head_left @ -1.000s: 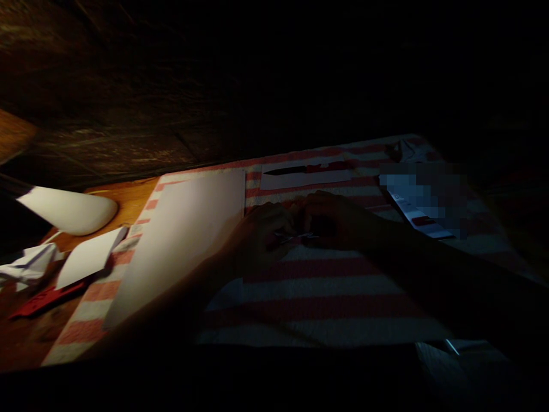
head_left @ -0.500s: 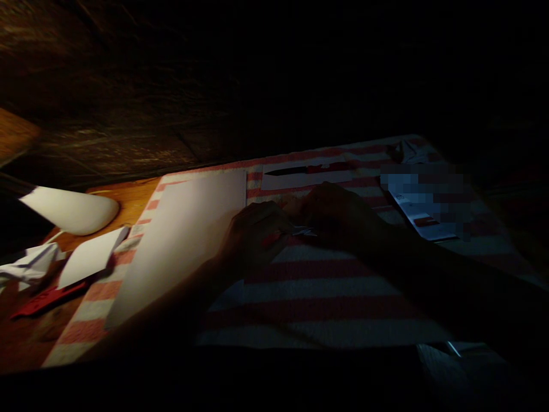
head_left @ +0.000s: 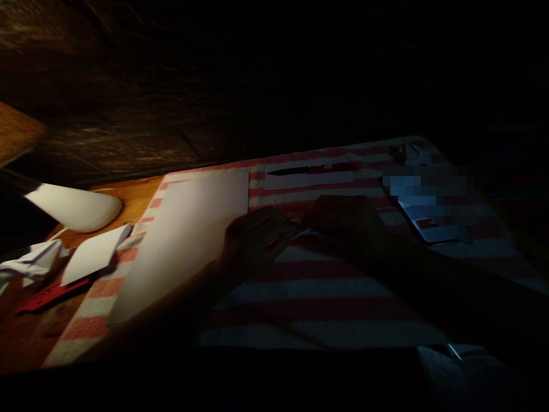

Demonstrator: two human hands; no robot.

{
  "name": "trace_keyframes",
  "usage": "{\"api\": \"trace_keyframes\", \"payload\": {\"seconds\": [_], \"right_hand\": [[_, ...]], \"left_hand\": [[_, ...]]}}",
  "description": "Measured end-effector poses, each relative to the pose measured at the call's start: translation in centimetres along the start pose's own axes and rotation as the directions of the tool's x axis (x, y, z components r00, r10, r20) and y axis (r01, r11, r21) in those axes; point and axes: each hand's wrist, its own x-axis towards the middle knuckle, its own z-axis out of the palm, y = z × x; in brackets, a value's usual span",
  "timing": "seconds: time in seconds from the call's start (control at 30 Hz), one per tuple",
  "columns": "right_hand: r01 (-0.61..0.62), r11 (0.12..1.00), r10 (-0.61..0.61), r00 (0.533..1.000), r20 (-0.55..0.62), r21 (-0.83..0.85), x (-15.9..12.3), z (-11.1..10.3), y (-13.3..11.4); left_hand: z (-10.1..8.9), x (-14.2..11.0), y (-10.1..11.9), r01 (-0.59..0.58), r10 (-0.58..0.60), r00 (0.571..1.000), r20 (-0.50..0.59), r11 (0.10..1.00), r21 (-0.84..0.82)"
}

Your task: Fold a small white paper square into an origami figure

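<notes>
In the dim middle of the head view, my left hand point(head_left: 255, 237) and my right hand point(head_left: 345, 223) are close together over the striped cloth. Between them shows a small piece of white paper point(head_left: 303, 233), with thin pale edges that look folded. Fingers of both hands are closed on it, the left from one side and the right from the other; deep shadow hides most fingertips. A large white sheet of paper point(head_left: 189, 229) lies flat beside and partly behind my left forearm. Beyond my hands, a knife point(head_left: 291, 170) with a dark blade and red handle rests on a white paper strip point(head_left: 309, 181).
A red-and-white striped cloth point(head_left: 309, 289) covers the table. At right lies a lit phone point(head_left: 422, 212), partly blurred out, with a crumpled item point(head_left: 409, 153) behind it. At left are a white lamp base point(head_left: 77, 207), crumpled paper point(head_left: 32, 260), a curled white sheet point(head_left: 96, 254) and a red-handled tool point(head_left: 51, 296).
My right hand has lowered slightly and turned, its knuckles now flatter over the small paper. My left hand has shifted a little downward. The view has moved slightly.
</notes>
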Motion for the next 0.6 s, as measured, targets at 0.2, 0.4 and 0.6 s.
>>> {"api": "trace_keyframes", "payload": {"seconds": [0.2,0.4,0.6], "right_hand": [[-0.006,0.999,0.006,1.000,-0.012,0.037,-0.04,0.01,-0.35],[0.013,0.998,-0.011,0.999,-0.036,0.058,-0.06,0.16,-0.33],[0.026,0.995,-0.022,0.999,-0.040,0.098,0.13,0.10,-0.38]], "left_hand": [[-0.24,-0.02,0.22,-0.012,0.012,1.000,-0.004,0.999,0.042],[-0.41,-0.05,0.37,-0.001,0.000,1.000,0.011,0.998,0.068],[-0.20,-0.10,-0.28,-0.076,0.078,0.997,-0.023,0.995,0.065]]}}
